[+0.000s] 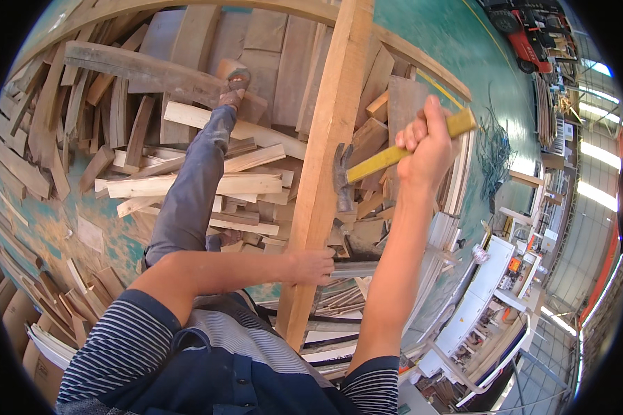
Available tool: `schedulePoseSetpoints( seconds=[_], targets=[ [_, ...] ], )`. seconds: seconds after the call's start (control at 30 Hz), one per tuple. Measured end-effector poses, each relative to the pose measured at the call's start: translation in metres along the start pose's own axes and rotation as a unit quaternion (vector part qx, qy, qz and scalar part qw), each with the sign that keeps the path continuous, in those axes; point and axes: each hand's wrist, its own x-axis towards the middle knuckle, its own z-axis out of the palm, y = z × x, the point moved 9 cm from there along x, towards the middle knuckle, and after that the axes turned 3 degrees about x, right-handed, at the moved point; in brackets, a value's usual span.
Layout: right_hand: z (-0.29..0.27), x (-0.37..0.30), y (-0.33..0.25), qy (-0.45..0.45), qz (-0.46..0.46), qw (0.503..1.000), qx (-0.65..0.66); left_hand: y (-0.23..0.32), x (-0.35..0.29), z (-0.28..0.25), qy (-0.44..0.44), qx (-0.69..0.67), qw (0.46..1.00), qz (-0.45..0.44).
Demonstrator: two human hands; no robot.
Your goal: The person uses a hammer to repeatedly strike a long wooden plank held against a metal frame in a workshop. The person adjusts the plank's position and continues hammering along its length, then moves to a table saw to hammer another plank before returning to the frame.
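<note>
My right hand [426, 138] is closed round the yellow handle of a claw hammer [394, 153]. The dark metal head of the hammer is at the right side of a long wooden beam [329, 138]; I cannot tell whether they touch. That beam runs from near my body up past the top of the view. Lower down, my left hand [311, 267] lies across the same beam, its fingers curled over the right edge. Part of the left palm is hidden.
Loose boards and offcuts [194, 185] lie heaped to the left, with one foot [234, 86] on the planks. Green floor [436, 34] shows at upper right, near a red forklift [529, 45] and tangled strapping [495, 138]. A white machine [471, 297] stands at right.
</note>
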Motion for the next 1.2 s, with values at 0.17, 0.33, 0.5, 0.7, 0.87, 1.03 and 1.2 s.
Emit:
schedulePoseSetpoints(
  seconds=[0.17,0.33,0.5,0.7,0.87,1.03,1.2],
  targets=[
    [0.045,0.056,0.017,-0.018,0.057,0.996,-0.061,0.006,-0.002,0.010,-0.008,-0.034,0.999,0.016],
    [0.064,0.105,0.014,0.063,0.011,0.998,-0.030,0.005,-0.001,0.011,0.006,-0.038,0.999,0.006],
    [-0.068,0.035,0.003,0.199,-0.056,0.966,0.155,0.007,0.000,0.015,-0.002,-0.042,0.999,-0.003],
    [-0.083,-0.075,0.001,0.083,-0.233,0.945,0.215,0.005,0.000,0.015,0.034,-0.045,0.998,-0.004],
    [-0.122,-0.165,-0.047,0.125,-0.281,0.947,0.094,0.003,0.000,0.017,0.007,-0.072,0.997,-0.006],
    [-0.128,-0.158,-0.064,0.026,-0.245,0.967,0.061,0.002,-0.002,0.008,-0.004,-0.064,0.998,0.000],
    [-0.061,-0.085,-0.034,-0.073,-0.129,0.984,0.095,0.002,-0.002,0.006,-0.011,-0.057,0.998,0.001]
  ],
)
